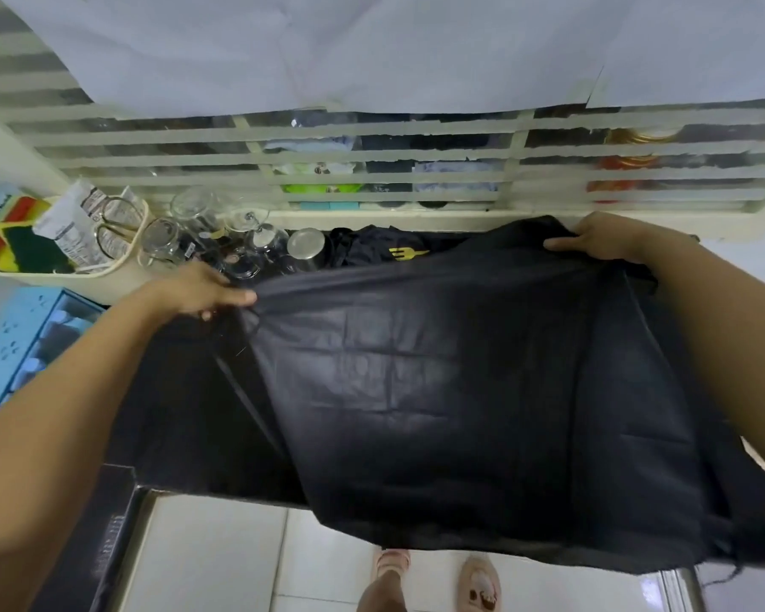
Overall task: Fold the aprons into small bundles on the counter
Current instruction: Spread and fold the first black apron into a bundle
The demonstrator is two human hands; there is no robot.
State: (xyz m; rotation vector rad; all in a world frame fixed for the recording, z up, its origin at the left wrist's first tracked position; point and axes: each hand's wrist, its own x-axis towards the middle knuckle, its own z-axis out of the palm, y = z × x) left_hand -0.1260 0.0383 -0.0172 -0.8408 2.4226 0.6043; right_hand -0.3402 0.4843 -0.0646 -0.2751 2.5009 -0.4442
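Note:
A large black apron (460,382) is spread in front of me over the dark counter (173,413), its near edge hanging past the counter's front. My left hand (204,291) pinches the apron's far left corner. My right hand (601,238) grips its far right corner, raised a little above the counter. Behind it, against the wall, lies another black apron (372,249) with a yellow fork logo, bunched up.
Several upturned glasses (221,240) and a metal cup (306,246) stand at the back left of the counter. A white basket (63,240) with packets, scissors and sponges sits further left. A slatted window runs along the back. My feet show on the white floor tiles below.

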